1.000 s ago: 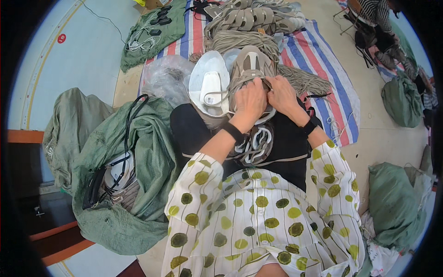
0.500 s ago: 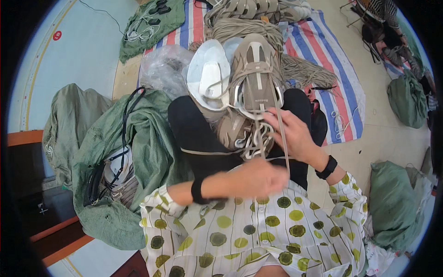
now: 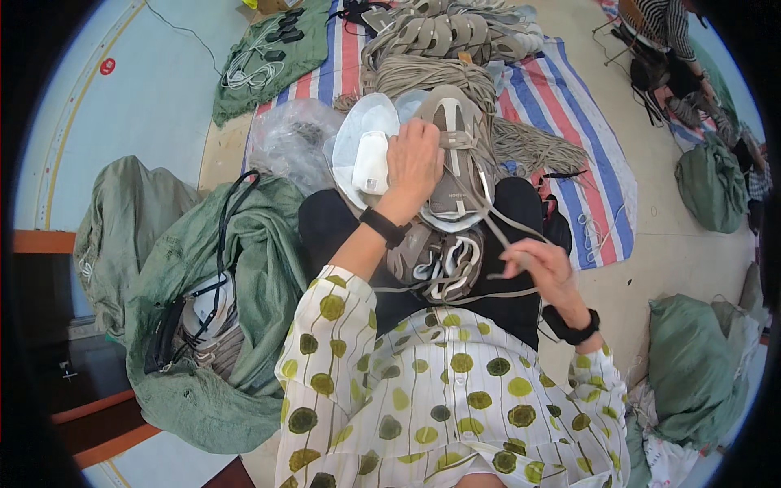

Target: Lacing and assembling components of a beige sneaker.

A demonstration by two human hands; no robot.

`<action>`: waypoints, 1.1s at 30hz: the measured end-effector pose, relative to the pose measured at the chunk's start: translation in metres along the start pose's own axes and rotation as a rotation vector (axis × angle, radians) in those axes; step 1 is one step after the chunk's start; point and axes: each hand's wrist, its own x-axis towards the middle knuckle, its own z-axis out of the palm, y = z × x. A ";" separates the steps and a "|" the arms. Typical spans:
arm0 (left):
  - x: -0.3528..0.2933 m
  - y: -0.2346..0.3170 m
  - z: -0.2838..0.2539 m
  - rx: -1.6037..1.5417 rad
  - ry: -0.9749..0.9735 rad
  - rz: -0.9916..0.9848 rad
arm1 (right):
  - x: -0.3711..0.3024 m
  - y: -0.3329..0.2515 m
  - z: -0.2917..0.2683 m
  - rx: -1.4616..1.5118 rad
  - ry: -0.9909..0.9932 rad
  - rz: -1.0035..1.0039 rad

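Observation:
Across my lap lies a taupe shoe upper (image 3: 457, 183), its pale blue-white lining (image 3: 348, 154) spread open on the left. A white pad (image 3: 372, 163) shows on the lining. My left hand (image 3: 416, 161) is closed at the upper's inner edge, beside the lacing; its fingertips are partly hidden. My right hand (image 3: 537, 264), lower and to the right, pinches a taupe shoelace (image 3: 498, 234) that slants up to the upper and is drawn taut. Below it, between my thighs, sits another taupe upper (image 3: 446, 264) with white edges.
Beyond my knees, bundles of taupe laces (image 3: 431, 77) and stacked shoe pieces (image 3: 431, 37) lie on a striped sheet (image 3: 602, 179). At left, a green sack (image 3: 268, 220) holds more uppers. A clear plastic bag (image 3: 293, 142) lies nearby. Another person (image 3: 679, 37) sits far right.
My left hand has moved up and away from my lap onto the shoe upper. My right hand has drawn back down and right from the upper, pulling the lace.

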 end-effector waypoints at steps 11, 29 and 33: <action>0.013 -0.014 -0.012 -1.284 -0.283 -0.430 | -0.192 0.036 -0.147 0.444 0.965 0.037; -0.043 0.042 0.004 -0.234 -0.053 0.379 | 0.059 0.028 -0.057 -0.233 0.296 -0.003; -0.037 0.042 0.005 -0.366 -0.047 0.388 | 0.117 0.018 -0.038 -0.453 0.260 -0.172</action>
